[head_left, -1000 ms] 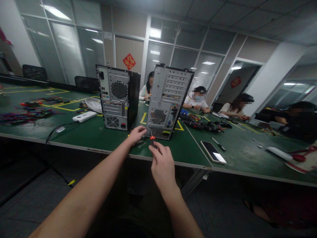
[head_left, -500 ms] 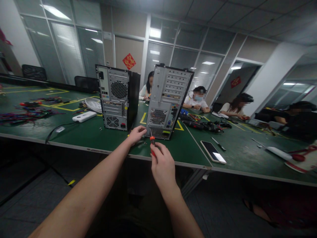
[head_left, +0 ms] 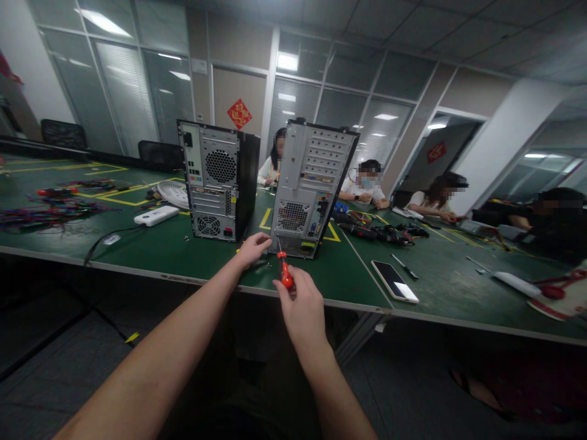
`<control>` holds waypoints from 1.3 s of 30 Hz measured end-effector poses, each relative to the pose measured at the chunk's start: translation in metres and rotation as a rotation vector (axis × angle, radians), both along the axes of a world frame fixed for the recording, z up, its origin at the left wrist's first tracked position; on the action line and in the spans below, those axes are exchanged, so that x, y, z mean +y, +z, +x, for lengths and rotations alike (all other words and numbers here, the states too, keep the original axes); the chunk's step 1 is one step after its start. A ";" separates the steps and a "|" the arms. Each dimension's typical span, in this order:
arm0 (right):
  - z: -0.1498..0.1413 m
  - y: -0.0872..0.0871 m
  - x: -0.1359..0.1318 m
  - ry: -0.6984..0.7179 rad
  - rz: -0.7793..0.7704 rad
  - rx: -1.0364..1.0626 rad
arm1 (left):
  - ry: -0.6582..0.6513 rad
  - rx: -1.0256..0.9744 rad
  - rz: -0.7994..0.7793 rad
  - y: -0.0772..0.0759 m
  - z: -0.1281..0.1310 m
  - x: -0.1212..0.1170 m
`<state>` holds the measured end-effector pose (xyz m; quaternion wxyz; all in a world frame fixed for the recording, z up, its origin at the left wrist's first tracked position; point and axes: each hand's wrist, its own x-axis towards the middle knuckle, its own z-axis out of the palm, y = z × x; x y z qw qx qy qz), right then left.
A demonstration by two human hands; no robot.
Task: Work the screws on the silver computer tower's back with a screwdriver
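Screwdriver (head_left: 285,270), red and black in the handle with a thin metal shaft, slanted upward to the lower left corner of a silver-grey metal computer tower's (head_left: 298,165) rear panel. Whether its tip sat in a screw head could not be told. The person's right hand (head_left: 305,299) had its grip closed about the butt of the handle, thumb on one side and fingers on the other. The left hand (head_left: 254,249) was at the tower's bottom corner, fingertips bent toward the edge; whether its grip pinched anything could not be told.

Small metal screws (head_left: 269,264) lay between the hands on the green-topped table (head_left: 348,281). A second computer tower with a black side panel (head_left: 215,183) stood upright to the left, apart from the first. Beyond it lay a white oblong device (head_left: 156,215) on a dark cord and a tangle of multicoloured wires (head_left: 55,211). To the right were a pale-edged smartphone (head_left: 394,280), a slim pen (head_left: 404,267) beside it, and a heap of black cables (head_left: 389,233). Co-workers (head_left: 365,186) sat along the far side.
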<state>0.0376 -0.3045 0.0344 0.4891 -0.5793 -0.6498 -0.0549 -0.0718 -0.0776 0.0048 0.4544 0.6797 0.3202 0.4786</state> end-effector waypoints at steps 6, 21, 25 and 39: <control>0.000 0.006 -0.004 -0.020 -0.012 -0.201 | -0.001 0.002 -0.007 -0.001 0.001 0.002; -0.002 -0.001 0.000 0.020 -0.025 -0.002 | 0.008 0.002 0.020 -0.004 0.002 0.005; -0.002 0.001 -0.001 0.025 -0.010 -0.036 | 0.006 -0.006 0.017 -0.003 0.001 0.004; -0.001 0.001 -0.002 -0.005 0.000 -0.074 | -0.007 -0.003 -0.013 0.000 0.001 0.000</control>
